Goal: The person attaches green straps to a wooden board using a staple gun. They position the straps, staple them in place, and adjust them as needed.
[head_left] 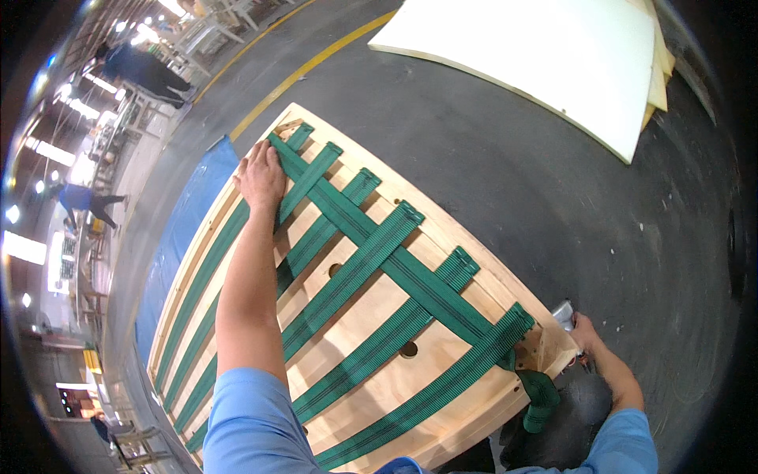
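resting palm down, the left hand (262, 175) lies over the far end of the wooden frame (487, 280), its fingertips by the end of a long green strap (446, 306); whether the fingers pinch the webbing beneath them, i cannot tell. the right hand (586, 336) is closed around a silver tool (564, 314), just beside the frame's near right corner, and the tool is partly hidden by the fingers and the wood. the frame lies diagonally across the middle of the view, in front of the person, with pale rails around a light plywood panel (482, 387) that has round holes in it. several green cross straps (359, 268) run over the panel to the right rail, and the long strap goes alternately over and under them, parallel to that rail. near the right hand, a loose length of green webbing (539, 399) hangs in a curl at the corner. white foam sheets (521, 63) lie on the grey floor (474, 134) beyond the frame, well apart from it. a blue sheet (189, 201) spreads along the frame's left side, and two people (146, 71) are in the background at upper left.
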Demonstrator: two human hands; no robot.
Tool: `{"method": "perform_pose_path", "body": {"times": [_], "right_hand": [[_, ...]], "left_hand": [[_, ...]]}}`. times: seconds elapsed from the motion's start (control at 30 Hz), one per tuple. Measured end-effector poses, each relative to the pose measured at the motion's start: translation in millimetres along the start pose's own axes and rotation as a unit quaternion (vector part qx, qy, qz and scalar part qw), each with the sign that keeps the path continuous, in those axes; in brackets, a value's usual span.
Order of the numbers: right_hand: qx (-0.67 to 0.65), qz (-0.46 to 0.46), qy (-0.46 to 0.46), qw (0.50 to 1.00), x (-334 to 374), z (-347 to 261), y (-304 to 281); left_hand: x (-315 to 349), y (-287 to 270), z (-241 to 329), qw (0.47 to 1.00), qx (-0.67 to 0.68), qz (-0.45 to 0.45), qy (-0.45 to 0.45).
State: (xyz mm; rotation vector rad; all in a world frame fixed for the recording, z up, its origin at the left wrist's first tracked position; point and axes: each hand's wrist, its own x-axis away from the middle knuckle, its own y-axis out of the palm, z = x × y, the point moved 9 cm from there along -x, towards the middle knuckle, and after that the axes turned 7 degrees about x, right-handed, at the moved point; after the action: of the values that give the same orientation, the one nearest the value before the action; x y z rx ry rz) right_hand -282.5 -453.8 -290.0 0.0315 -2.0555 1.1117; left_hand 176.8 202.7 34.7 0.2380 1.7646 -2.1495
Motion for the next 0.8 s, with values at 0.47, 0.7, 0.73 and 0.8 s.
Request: {"method": "perform_pose_path", "body": {"times": [0.47,0.7,0.73,0.8], "right_hand": [[-0.322,0.198,-0.064,0.924,74.2,-139.8,-242.8],[-0.201,0.133,-0.264,0.934,132.8,-469.6,-344.6],[-0.209,0.071,-0.312,0.924,137.9,-522.3,-335.3],[-0.186,-0.003,-0.365,0.912,146.5,-627.5,-302.9]], "left_hand": [[0.8,-4.0,-12.0,1.0,-0.008,-0.011,-0.024],[-0.4,-4.4,-19.9,0.998,0.051,-0.001,-0.026],[-1.3,-3.0,-16.5,0.998,0.058,0.002,-0.021],[-0.9,-5.7,-23.6,0.998,0.059,0.014,-0.024]]}}
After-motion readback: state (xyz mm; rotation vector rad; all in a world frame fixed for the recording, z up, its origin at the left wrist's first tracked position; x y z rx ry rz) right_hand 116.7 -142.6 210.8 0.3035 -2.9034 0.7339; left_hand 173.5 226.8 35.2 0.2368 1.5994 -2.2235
